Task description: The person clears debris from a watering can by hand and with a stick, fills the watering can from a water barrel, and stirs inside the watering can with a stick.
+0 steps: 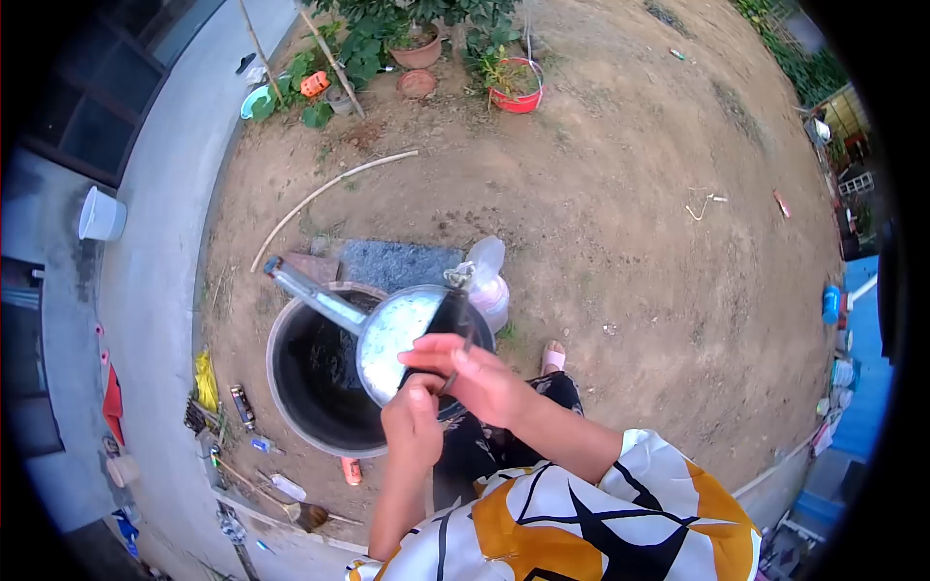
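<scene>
A metal pan or ladle (402, 334) with a long handle (320, 295) pointing up and left lies over the large round tub (281, 387), which holds dark liquid. My left hand (414, 416) is closed at the pan's near edge, around something I cannot make out. Just right of it, my right hand (480, 382) has its fingers stretched towards the pan, beside a dark, partly blurred object (450, 315). Fingers overlap there and hide what they touch. A tied clear plastic bag (489, 281) rests against the tub's far right side.
A dark stone slab (397, 263) lies behind the tub. Potted plants (515, 87) and a curved stick (329, 189) are farther off. A can (351, 472), a brush (308, 515) and a yellow bag (205, 381) lie at the near left. A white bucket (102, 215) is far left.
</scene>
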{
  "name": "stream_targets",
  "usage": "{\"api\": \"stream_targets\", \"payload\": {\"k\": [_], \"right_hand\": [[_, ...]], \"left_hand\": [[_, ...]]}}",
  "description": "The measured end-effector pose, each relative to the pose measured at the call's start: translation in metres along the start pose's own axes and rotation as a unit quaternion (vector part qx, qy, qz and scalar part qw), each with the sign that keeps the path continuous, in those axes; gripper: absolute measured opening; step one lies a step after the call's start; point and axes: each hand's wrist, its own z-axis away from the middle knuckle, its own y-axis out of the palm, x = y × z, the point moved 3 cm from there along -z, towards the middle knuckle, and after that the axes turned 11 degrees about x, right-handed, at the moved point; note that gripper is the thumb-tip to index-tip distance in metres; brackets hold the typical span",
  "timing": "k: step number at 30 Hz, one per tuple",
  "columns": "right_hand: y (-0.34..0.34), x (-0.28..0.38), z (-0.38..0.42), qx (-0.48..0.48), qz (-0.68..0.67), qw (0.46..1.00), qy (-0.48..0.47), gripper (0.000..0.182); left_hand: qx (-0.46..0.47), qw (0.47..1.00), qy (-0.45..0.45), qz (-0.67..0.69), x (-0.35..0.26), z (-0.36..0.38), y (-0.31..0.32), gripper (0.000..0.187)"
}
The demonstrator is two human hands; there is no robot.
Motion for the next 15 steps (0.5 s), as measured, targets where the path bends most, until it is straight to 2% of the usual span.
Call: {"api": "stream_targets", "payload": {"k": [3,4,5,8,10,11,13,14,15], "right_hand": [[-0.023,0.045,0.037,-0.033,-0.085,0.992,-0.088,0.033],[-0.026,0.061,0.053,-0.096,-0.086,0.986,-0.107,0.027],[-0.04,0.075,0.072,-0.096,-0.093,0.985,-0.11,0.027],[-0.092,0.122,0.133,-0.237,-0.137,0.954,-0.125,0.024],[-0.137,0.14,0.186,-0.36,-0.197,0.9,-0.149,0.021],[-0.16,0.147,0.206,-0.37,-0.197,0.891,-0.175,0.021],[-0.208,0.133,0.262,-0.527,-0.255,0.797,-0.146,0.024],[-0.234,0.123,0.29,-0.565,-0.285,0.756,-0.169,0.025],[-0.261,0.112,0.313,-0.594,-0.317,0.717,-0.184,0.026]], "left_hand": [[0.029,0.999,-0.004,-0.016,-0.005,-0.018,0.059,0.034],[0.047,0.999,-0.012,-0.015,-0.011,-0.024,0.082,0.042],[0.064,0.998,-0.01,-0.015,-0.004,-0.032,0.106,0.04],[0.128,0.99,-0.042,-0.035,-0.001,-0.055,0.197,0.035],[0.224,0.969,-0.086,-0.055,0.012,-0.061,0.257,0.032],[0.266,0.958,-0.085,-0.066,0.016,-0.074,0.291,0.031],[0.351,0.928,-0.046,-0.113,0.017,-0.086,0.333,0.028],[0.392,0.906,-0.02,-0.158,0.014,-0.093,0.341,0.025],[0.408,0.902,-0.046,-0.13,0.004,-0.105,0.34,0.021]]}}
